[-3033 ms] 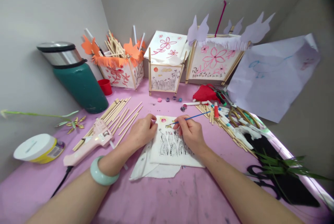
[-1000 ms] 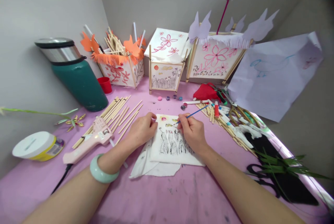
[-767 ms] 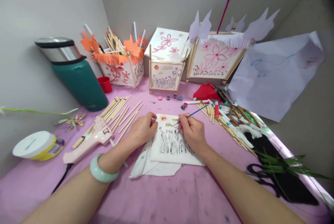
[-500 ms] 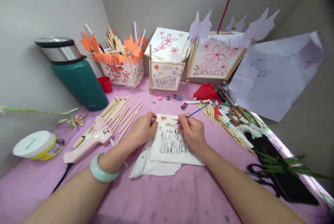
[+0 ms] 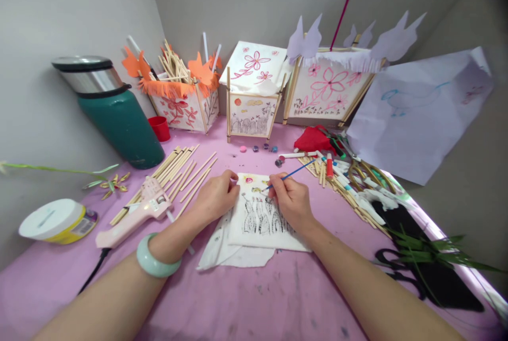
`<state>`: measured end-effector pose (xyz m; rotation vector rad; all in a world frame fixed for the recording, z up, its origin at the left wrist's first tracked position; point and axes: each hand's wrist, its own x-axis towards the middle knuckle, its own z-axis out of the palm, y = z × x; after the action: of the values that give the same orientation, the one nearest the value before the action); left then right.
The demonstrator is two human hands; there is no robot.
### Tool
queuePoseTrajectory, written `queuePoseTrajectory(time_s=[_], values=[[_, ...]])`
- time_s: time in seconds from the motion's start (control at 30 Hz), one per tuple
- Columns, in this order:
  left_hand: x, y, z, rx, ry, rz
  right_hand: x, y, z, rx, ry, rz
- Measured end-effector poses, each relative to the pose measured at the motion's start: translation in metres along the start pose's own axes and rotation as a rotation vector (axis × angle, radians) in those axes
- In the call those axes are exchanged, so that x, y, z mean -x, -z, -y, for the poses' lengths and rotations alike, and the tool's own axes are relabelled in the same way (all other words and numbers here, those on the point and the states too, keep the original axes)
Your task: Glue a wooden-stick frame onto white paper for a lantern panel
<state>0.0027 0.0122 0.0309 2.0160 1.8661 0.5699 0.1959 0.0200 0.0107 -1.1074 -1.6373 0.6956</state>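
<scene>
A white paper sheet (image 5: 260,222) with black ink drawings and small coloured dabs lies on the pink table (image 5: 246,304). My right hand (image 5: 291,203) is closed on a thin blue paintbrush (image 5: 296,172), its tip touching the sheet's upper part. My left hand (image 5: 216,200), fingers curled, presses the sheet's left edge. A pale green bangle (image 5: 153,261) circles my left wrist.
A pink glue gun (image 5: 135,219) and wooden sticks (image 5: 180,169) lie to the left. A green flask (image 5: 115,113), a tape roll (image 5: 57,222), paper lanterns (image 5: 252,95), small paint pots (image 5: 260,149), markers (image 5: 337,171) and scissors (image 5: 391,267) ring the work area.
My right hand has shifted the brush tip slightly along the top of the sheet. My left hand has stayed in place. The view has tilted a little.
</scene>
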Motion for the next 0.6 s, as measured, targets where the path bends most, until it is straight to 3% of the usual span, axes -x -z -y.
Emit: queuePoseTrajectory(time_s=[0.6], values=[[-0.0005, 0.0001, -0.0004, -0.011, 0.01, 0.006, 0.0002, -0.0011, 0.0004, -0.047, -0.026, 0.038]])
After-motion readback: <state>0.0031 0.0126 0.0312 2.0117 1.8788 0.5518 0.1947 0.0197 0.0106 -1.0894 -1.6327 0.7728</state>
